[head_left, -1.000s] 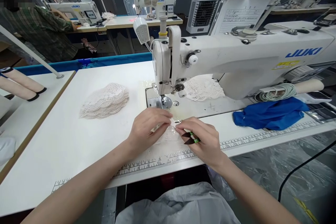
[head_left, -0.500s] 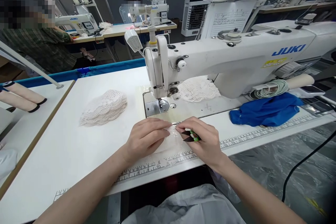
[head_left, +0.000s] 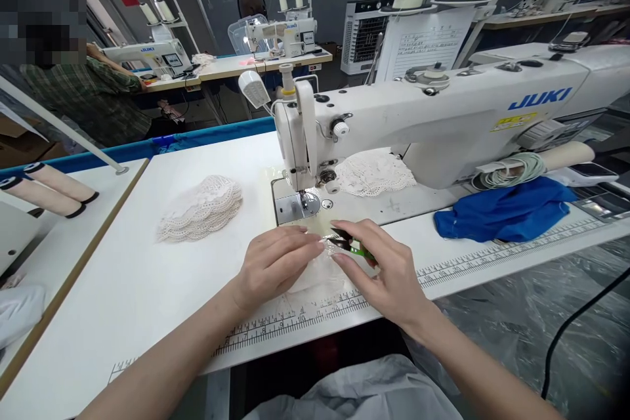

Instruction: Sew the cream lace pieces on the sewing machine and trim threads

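Note:
My left hand (head_left: 275, 264) is closed on the edge of a sheer white lace piece (head_left: 322, 273), which lies on the table in front of the sewing machine (head_left: 296, 138). In my right hand (head_left: 386, 269) are thread snips (head_left: 363, 251) with dark blades and a green part. Their blades are parted and point at the lace edge by my left fingertips. Whether they touch a thread there is too small to tell. A stack of scalloped lace pieces (head_left: 204, 207) rests to the left, and another lace pile (head_left: 377, 174) lies under the machine arm.
A blue cloth (head_left: 504, 210) lies at the right, beside a coil of pale cord (head_left: 512, 169). Thread cones (head_left: 62, 187) lie on the left table. A printed ruler (head_left: 290, 326) runs along the front edge. A person in a plaid shirt (head_left: 83, 102) is at the back left.
The snips have swung out from inside my right palm to the lace edge, blades now parted. My right fingers have let go of the lace edge. The view has shifted slightly.

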The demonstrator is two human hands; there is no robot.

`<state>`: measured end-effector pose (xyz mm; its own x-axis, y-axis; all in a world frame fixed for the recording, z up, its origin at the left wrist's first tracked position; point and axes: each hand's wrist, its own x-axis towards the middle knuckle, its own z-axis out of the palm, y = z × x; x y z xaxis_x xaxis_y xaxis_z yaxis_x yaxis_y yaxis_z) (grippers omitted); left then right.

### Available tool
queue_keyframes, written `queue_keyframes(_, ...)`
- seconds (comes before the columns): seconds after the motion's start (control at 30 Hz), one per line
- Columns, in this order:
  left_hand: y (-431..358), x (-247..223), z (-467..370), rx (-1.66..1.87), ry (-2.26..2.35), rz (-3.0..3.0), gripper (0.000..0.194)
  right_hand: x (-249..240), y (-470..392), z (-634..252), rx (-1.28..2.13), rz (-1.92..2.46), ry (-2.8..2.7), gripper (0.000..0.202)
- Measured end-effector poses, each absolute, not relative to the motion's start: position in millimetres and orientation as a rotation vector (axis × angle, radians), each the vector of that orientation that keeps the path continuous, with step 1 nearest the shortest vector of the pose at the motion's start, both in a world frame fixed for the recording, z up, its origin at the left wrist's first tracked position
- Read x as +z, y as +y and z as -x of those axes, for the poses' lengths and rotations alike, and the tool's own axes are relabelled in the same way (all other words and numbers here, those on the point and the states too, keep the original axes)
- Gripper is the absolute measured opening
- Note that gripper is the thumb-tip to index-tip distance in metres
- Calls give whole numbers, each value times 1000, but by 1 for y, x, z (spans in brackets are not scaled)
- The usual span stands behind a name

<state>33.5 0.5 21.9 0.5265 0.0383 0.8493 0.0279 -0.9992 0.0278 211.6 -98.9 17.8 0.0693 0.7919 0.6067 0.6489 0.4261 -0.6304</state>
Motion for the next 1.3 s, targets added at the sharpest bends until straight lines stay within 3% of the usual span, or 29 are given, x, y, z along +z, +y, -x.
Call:
queue_keyframes(0.4, 1, 20, -34, 1472, 27, -2645, 16, 15, -101, -214, 294, 1280, -1564, 31)
queue_keyframes(0.57, -3, 25, -36, 1463, 331, -2493, 17, 17, -96, -207, 441, 1216, -1433, 6)
queue_keyframes(0.77, -7, 21, -34, 1213, 498, -2273, 14, 12, -100, -200, 163, 1080, -1567, 34)
queue_keyframes(0.93, -10, 25, -34, 920, 580, -1869, 8, 6, -104, -195, 55, 1085, -1733, 41)
queue_keyframes(1.17, -7, 26, -37, 681, 496, -1517, 14, 15, -103, -202, 339, 1109, -1560, 20)
queue_keyframes(1.3, -7, 27, -34, 617, 370, -1601, 15, 23, -93, -214, 851, 1322, -1350, 22)
